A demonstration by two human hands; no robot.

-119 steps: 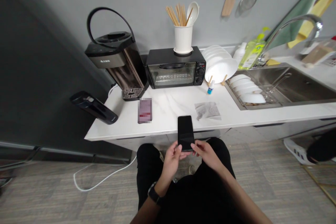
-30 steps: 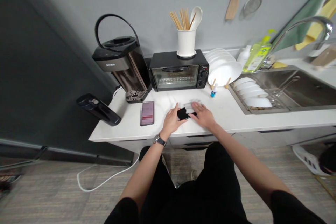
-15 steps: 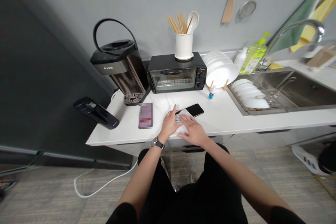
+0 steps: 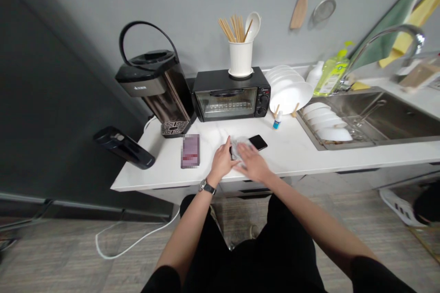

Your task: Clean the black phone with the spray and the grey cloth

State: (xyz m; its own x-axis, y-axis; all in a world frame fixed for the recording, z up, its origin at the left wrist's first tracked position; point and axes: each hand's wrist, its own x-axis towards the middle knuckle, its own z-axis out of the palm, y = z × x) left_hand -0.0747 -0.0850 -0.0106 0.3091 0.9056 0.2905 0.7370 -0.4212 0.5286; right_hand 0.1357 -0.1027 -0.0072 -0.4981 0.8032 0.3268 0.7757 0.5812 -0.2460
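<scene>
A black smartphone lies flat on the white counter in front of me, its left part covered by cloth and hands. My left hand grips the phone's left end, with one finger pointing up along its edge. Under the flattened fingers of my right hand is a light grey cloth, pressed on the screen; this hand is blurred by motion. Behind the phone stands a small white bottle with a blue label. Left of my hands lies a purple packet, its surface pixelated.
A toaster oven with a white utensil pot on top stands at the back. To its left are a water dispenser and a dark thermos. White plates and a sink are on the right.
My right hand has slid the cloth slightly away from me and up over the phone's screen. My left hand keeps its place at the phone's left end.
</scene>
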